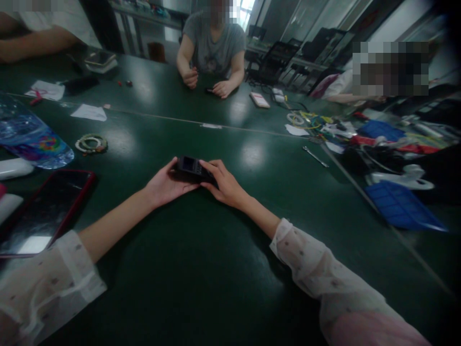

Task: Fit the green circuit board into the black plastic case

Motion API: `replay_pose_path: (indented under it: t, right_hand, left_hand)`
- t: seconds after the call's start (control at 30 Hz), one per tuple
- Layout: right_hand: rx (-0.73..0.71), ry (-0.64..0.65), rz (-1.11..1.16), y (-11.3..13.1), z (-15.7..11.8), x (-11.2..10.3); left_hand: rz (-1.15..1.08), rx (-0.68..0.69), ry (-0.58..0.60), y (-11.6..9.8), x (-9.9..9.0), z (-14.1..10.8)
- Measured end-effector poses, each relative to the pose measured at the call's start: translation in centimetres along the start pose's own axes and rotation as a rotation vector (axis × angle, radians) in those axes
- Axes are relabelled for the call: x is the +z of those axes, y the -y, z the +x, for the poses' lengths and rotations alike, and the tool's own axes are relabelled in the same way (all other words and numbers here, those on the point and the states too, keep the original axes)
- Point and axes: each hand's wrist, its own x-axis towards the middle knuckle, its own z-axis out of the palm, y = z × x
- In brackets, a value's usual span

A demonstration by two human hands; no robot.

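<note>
Gripping the black device (188, 164) right of the red-edged phone (65, 202), you cradle one end in your left hand (165, 185) and clasp the other with your right hand (226, 185) — fingers (209, 166) sit close to its buttons (198, 168), so a careless squeeze could press one.

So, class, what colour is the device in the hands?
The device is black, best seen in the head view.

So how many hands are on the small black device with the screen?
2: the left hand at the left end of the device, the right hand at its right end.
</note>
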Motion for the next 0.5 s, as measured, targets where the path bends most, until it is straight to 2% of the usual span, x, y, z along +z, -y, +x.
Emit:
replay_pose_path:
  t: [0.5]
  right_hand:
    - [-0.005, -0.073, 0.003, 0.00, -0.09, 0.01]
  left_hand:
    - [-0.007, 0.015, -0.034, 0.03, -0.14, 0.07]
